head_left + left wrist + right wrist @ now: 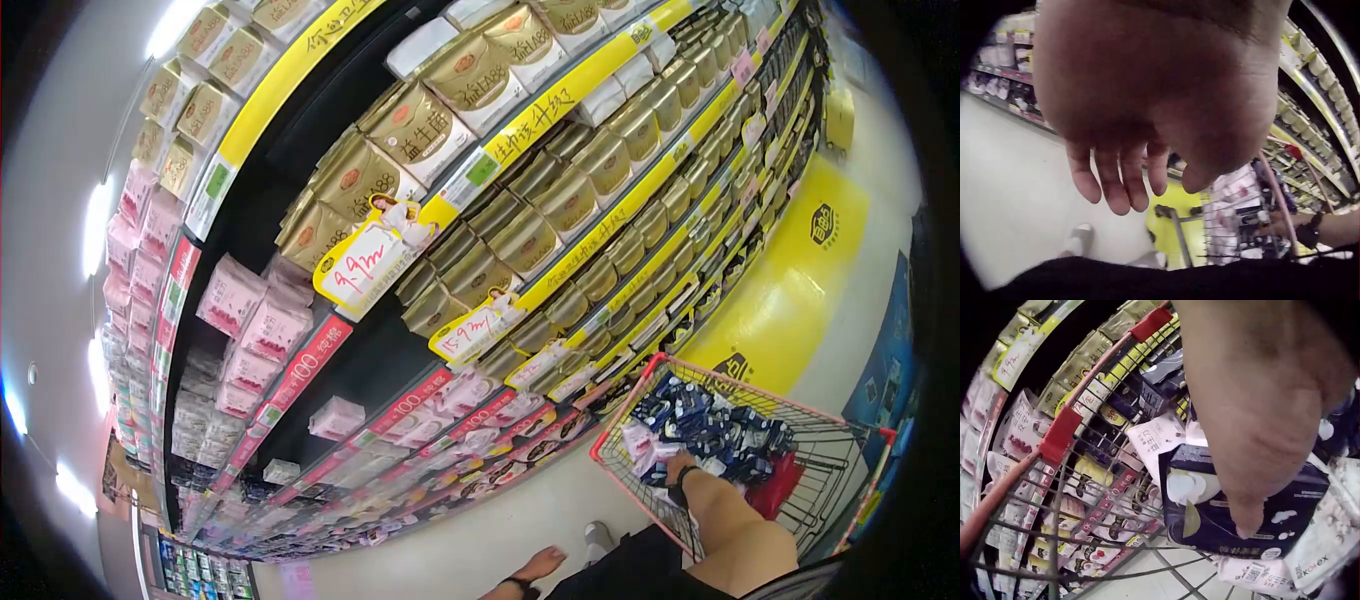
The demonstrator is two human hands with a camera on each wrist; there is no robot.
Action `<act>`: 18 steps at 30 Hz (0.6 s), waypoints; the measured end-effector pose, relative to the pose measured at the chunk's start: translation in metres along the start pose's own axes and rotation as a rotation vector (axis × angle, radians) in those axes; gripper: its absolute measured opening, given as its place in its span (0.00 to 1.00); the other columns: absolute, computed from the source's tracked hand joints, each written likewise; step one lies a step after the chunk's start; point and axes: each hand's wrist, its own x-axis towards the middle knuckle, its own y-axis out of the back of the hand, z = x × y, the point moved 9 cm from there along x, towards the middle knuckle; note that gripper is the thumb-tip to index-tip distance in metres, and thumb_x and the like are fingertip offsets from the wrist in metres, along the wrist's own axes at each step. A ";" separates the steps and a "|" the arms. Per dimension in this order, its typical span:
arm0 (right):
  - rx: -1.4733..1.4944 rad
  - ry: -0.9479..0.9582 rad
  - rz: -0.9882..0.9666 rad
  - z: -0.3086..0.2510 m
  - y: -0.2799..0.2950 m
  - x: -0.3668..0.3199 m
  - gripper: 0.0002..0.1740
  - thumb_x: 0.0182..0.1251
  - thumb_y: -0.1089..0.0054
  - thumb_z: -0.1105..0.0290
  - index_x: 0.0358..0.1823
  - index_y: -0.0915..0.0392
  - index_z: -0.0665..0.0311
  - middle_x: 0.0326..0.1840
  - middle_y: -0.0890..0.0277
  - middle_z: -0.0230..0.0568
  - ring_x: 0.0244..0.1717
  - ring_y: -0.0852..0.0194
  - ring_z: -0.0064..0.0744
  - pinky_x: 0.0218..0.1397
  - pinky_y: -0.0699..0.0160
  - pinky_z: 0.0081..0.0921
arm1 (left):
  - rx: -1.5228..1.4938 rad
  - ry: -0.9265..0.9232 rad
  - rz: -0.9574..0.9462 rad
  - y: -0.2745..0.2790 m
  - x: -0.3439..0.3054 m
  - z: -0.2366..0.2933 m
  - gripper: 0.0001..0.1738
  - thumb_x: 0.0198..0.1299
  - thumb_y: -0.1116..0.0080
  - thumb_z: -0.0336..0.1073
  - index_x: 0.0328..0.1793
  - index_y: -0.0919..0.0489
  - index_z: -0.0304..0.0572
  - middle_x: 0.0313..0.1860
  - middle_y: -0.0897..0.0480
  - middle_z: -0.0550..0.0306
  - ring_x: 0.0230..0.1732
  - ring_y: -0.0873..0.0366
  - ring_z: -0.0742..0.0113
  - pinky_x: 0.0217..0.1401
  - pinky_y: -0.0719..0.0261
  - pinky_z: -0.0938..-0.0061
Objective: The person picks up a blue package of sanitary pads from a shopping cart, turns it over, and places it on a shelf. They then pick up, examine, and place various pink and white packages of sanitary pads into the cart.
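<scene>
My right hand (pixel 682 468) is down in a wire shopping cart (pixel 597 450), among piled dark blue packs (pixel 745 432). In the right wrist view its thumb lies over the face of a dark blue sanitary-pad pack (pixel 1291 506), and the other fingers are hidden behind it. Beside that pack are a pale pink pack (pixel 1155 439) and a white Kotex pack (pixel 1319 550). My left hand (pixel 541 563) hangs over the floor, away from the cart; the left wrist view shows its fingers loosely bent with nothing in them.
Tall shelves of gold packs (pixel 420 130) and pink packs (pixel 270 325) run along the left, with yellow price cards (pixel 365 262) jutting out. A red item (pixel 775 488) lies in the cart. Beyond is a yellow floor mat (pixel 790 290). My shoe (pixel 598 535) is on the pale floor.
</scene>
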 end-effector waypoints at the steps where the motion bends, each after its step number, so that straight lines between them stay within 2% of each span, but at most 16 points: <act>1: 0.101 -0.074 0.054 0.008 0.024 -0.017 0.45 0.47 0.29 0.40 0.65 0.24 0.60 0.74 0.35 0.58 0.76 0.40 0.53 0.77 0.39 0.41 | -0.005 -0.241 0.012 -0.009 0.016 0.036 0.18 0.71 0.45 0.47 0.51 0.22 0.38 0.39 0.18 0.51 0.42 0.22 0.62 0.49 0.22 0.66; 2: 0.130 -0.051 0.017 0.005 0.047 -0.030 0.47 0.46 0.28 0.41 0.65 0.25 0.64 0.70 0.31 0.59 0.74 0.36 0.53 0.75 0.35 0.41 | -0.013 -0.489 0.029 -0.010 0.023 0.072 0.16 0.71 0.45 0.46 0.50 0.23 0.39 0.37 0.19 0.52 0.40 0.22 0.62 0.47 0.23 0.66; 3: 0.155 -0.033 -0.012 0.000 0.074 -0.044 0.50 0.45 0.27 0.43 0.66 0.27 0.68 0.67 0.28 0.61 0.72 0.33 0.53 0.73 0.32 0.40 | -0.099 -0.378 -0.095 -0.013 0.036 0.091 0.17 0.73 0.47 0.46 0.51 0.24 0.38 0.39 0.19 0.54 0.42 0.22 0.64 0.50 0.23 0.68; 4: 0.377 -0.104 -0.013 0.004 0.081 -0.048 0.51 0.44 0.27 0.44 0.66 0.28 0.71 0.65 0.27 0.62 0.69 0.30 0.54 0.71 0.30 0.40 | -0.182 -0.272 -0.216 -0.003 0.029 0.142 0.17 0.74 0.48 0.46 0.52 0.24 0.38 0.42 0.19 0.56 0.44 0.22 0.66 0.53 0.24 0.70; 6: 0.817 -0.243 0.001 0.016 0.087 -0.057 0.53 0.42 0.26 0.46 0.66 0.31 0.77 0.61 0.24 0.64 0.63 0.25 0.58 0.68 0.25 0.39 | -0.180 -0.316 -0.218 0.018 0.021 0.204 0.15 0.73 0.46 0.44 0.52 0.25 0.38 0.42 0.19 0.57 0.44 0.23 0.67 0.53 0.24 0.71; 7: 0.876 -0.266 0.216 0.022 0.099 -0.061 0.56 0.43 0.26 0.49 0.68 0.37 0.81 0.57 0.22 0.65 0.57 0.21 0.59 0.63 0.21 0.37 | -0.180 -0.340 -0.220 0.021 0.017 0.216 0.14 0.72 0.44 0.43 0.52 0.25 0.38 0.41 0.19 0.57 0.44 0.23 0.67 0.53 0.24 0.72; 9: 1.169 -0.265 0.319 0.030 0.106 -0.074 0.57 0.47 0.26 0.50 0.72 0.42 0.81 0.61 0.24 0.66 0.63 0.23 0.56 0.66 0.25 0.36 | -0.180 -0.401 -0.201 0.022 0.010 0.215 0.15 0.72 0.45 0.43 0.52 0.24 0.38 0.41 0.20 0.57 0.44 0.23 0.67 0.53 0.24 0.71; 11: 1.280 -0.357 0.545 0.036 0.116 -0.091 0.55 0.54 0.26 0.52 0.73 0.44 0.81 0.67 0.30 0.67 0.67 0.28 0.55 0.68 0.28 0.39 | -0.207 -0.431 -0.202 0.022 0.002 0.192 0.15 0.72 0.45 0.44 0.52 0.24 0.38 0.41 0.20 0.56 0.44 0.23 0.66 0.54 0.23 0.71; 13: 1.403 -0.256 0.608 0.040 0.110 -0.089 0.50 0.59 0.28 0.55 0.73 0.44 0.79 0.65 0.28 0.64 0.64 0.26 0.51 0.65 0.27 0.36 | -0.268 -0.435 -0.230 0.005 0.002 0.133 0.16 0.72 0.44 0.45 0.53 0.23 0.39 0.41 0.19 0.54 0.45 0.22 0.66 0.54 0.23 0.70; 15: 1.438 -0.237 0.680 0.027 0.138 -0.132 0.45 0.60 0.28 0.55 0.69 0.40 0.77 0.59 0.24 0.60 0.58 0.23 0.46 0.63 0.26 0.37 | -0.040 -0.425 -0.114 0.007 -0.008 0.070 0.16 0.72 0.47 0.44 0.54 0.21 0.40 0.39 0.18 0.51 0.46 0.20 0.58 0.52 0.22 0.66; 16: 1.476 -0.189 0.731 0.017 0.146 -0.144 0.40 0.59 0.27 0.57 0.64 0.37 0.74 0.53 0.22 0.54 0.53 0.22 0.41 0.60 0.24 0.36 | 0.069 -0.419 -0.116 0.010 -0.013 0.035 0.17 0.71 0.48 0.44 0.56 0.21 0.41 0.43 0.17 0.49 0.50 0.20 0.55 0.55 0.23 0.63; 17: 1.529 -0.140 0.661 -0.019 0.182 -0.189 0.37 0.58 0.24 0.64 0.62 0.36 0.69 0.51 0.24 0.43 0.50 0.26 0.33 0.54 0.23 0.32 | 0.173 -0.413 -0.112 -0.001 -0.016 -0.004 0.18 0.70 0.50 0.43 0.58 0.21 0.42 0.46 0.16 0.47 0.53 0.20 0.51 0.59 0.23 0.60; 18: 1.374 -0.106 0.692 -0.028 0.178 -0.188 0.41 0.55 0.21 0.63 0.64 0.37 0.69 0.50 0.25 0.42 0.50 0.27 0.33 0.53 0.23 0.31 | 0.577 -0.720 -0.145 -0.035 -0.007 -0.035 0.20 0.67 0.52 0.41 0.61 0.20 0.46 0.51 0.17 0.46 0.59 0.23 0.49 0.63 0.24 0.58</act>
